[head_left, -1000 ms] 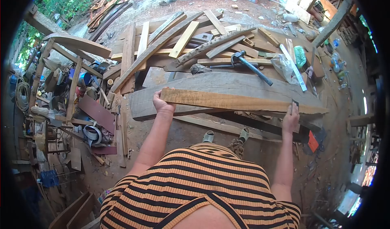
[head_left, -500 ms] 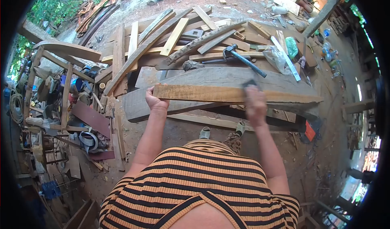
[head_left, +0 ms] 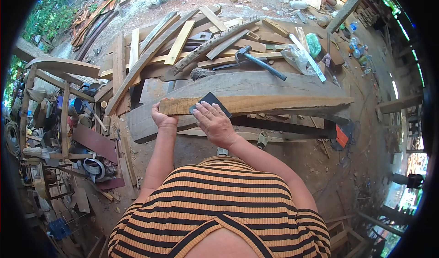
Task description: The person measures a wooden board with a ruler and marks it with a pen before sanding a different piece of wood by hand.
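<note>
A long wooden board [head_left: 279,104] lies crosswise before me, its sanded-looking edge turned up. My left hand [head_left: 164,119] is wrapped around the board's left end; some of its fingers are hidden behind the wood. My right hand [head_left: 214,124] presses a dark sheet of sandpaper [head_left: 211,99] against the board's upper edge, left of its middle. The fingers lie over the sheet, and one corner of it sticks out beyond them. Beneath and behind the board is a wide grey curved plank [head_left: 297,84].
Behind the plank, a hammer [head_left: 265,65] with a blue handle lies beside several loose wood strips [head_left: 180,43]. Plastic bags [head_left: 296,57] sit at the right. Tools and scraps crowd a wooden rack [head_left: 65,116] at left. An orange-red piece [head_left: 341,137] lies at lower right.
My right hand has slid left along the board with the sandpaper, from right of the middle toward my left hand. The left hand keeps its hold. The whole view has shifted slightly.
</note>
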